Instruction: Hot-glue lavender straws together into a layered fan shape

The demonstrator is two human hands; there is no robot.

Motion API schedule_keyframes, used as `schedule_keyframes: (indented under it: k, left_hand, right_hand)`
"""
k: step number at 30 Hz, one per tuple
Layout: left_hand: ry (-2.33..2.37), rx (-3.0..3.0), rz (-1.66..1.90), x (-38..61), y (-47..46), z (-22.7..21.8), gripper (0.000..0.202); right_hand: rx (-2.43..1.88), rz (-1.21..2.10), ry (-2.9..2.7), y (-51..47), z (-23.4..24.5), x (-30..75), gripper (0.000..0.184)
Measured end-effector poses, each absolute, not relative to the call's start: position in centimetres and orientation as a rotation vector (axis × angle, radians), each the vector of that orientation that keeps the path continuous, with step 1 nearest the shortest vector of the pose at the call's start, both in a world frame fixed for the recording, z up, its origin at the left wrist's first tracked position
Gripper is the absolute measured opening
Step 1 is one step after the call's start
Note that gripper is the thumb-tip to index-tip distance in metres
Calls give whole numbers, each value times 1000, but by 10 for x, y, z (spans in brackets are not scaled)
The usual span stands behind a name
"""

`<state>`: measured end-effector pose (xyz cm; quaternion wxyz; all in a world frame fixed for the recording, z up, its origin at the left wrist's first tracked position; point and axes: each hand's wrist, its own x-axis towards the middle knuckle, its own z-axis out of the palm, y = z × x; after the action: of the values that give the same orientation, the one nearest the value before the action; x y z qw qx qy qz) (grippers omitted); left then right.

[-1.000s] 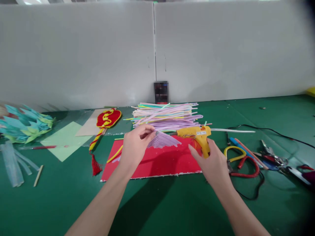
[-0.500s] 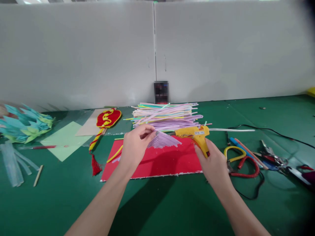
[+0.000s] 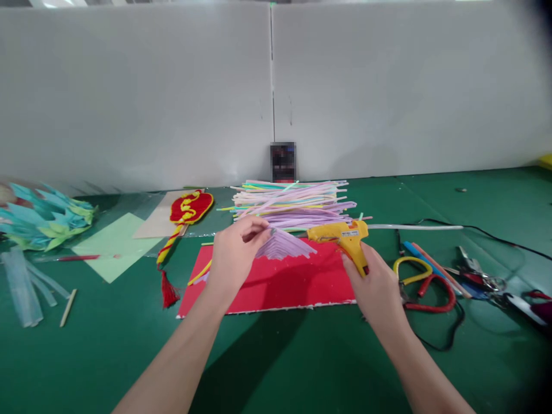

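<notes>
Green table (image 3: 302,356), grey wall behind.
Item: one fan (image 3: 287,246) of lilac straws, flat, tapering to a point, lying on one red sheet (image 3: 284,282).
Left hand (image 3: 235,259): pinches the fan's tip.
Right hand (image 3: 377,282): wrapped round the grip of one yellow glue gun (image 3: 345,236), nozzle towards the fan; grip mostly hidden.
One straw pile (image 3: 293,201) behind, uncountable.
Tools at far right blurred, possibly scissors.

The yellow glue gun (image 3: 340,233) looks smooth, faintly glossy plastic, the lilac fan of cut straws (image 3: 287,247) and the pastel straw pile (image 3: 293,198) thin, smooth plastic, the red rectangular sheet (image 3: 280,284) matt with a rough white edge, and the green tabletop cover (image 3: 302,356) matt, felt-like cloth.
</notes>
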<state>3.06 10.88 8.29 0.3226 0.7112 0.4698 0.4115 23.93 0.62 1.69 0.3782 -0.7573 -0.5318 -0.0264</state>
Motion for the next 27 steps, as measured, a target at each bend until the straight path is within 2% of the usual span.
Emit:
schedule_keyframes:
  k: [5, 9, 15, 17, 21, 27]
  left_hand:
    - [1249, 1880, 1092, 28, 110, 84, 4]
    - [1267, 1852, 1067, 29, 110, 86, 5]
    - [1288, 1761, 1028, 29, 111, 89, 8]
    - [1265, 1716, 989, 30, 111, 89, 9]
    - [1206, 1702, 822, 37, 105, 86, 7]
    - [1073, 1767, 646, 50, 95, 77, 3]
  right_hand:
    - [-1991, -14, -1255, 8, 21, 239, 38]
    - [-2151, 79, -1120, 11, 18, 245, 52]
    - [-2230, 0, -1282, 13, -7, 255, 58]
    - [-2194, -92, -1306, 12, -8, 258, 55]
    - [-1895, -192, -1259, 12, 10, 259, 36]
    - [-1530, 304, -1531, 10, 30, 238, 22]
